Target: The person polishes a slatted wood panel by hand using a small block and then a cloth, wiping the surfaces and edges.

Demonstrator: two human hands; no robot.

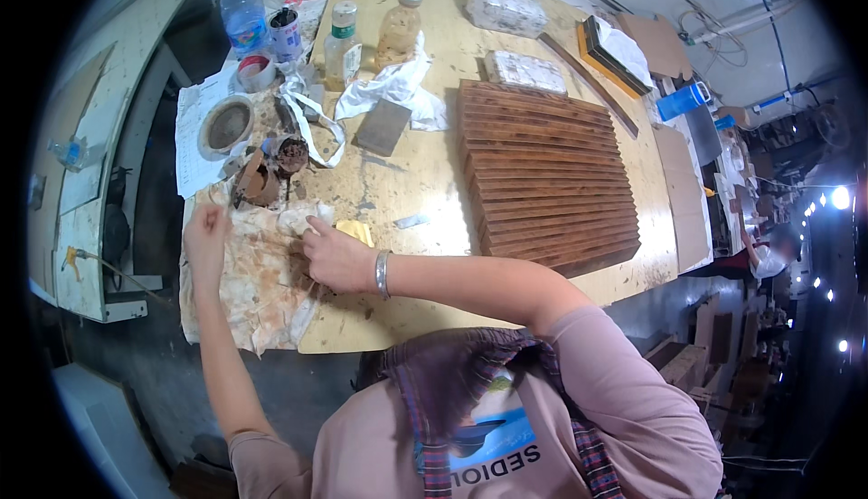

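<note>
A white cloth (262,287) with brown stains lies creased over the near left corner of the table, its lower edge hanging over the side. At its upper left edge my left hand (205,228) is closed, fingers pinched on the fabric. My right hand (339,257), with a silver bracelet at the wrist, reaches across from the right and grips the cloth's right edge with curled fingers. A yellow piece (354,231) of cloth or paper lies just beyond it. Past the cloth are brown-stained scraps (258,183) and a small tub of dark brown stuff (291,154).
A stack of dark brown ridged wooden strips (551,178) covers the table's right part. Farther back stand bottles (400,29) of liquid, a water bottle (242,11), a tape roll (256,72) and a round dish (226,125). A grey block (383,128) lies beside white rags (398,83).
</note>
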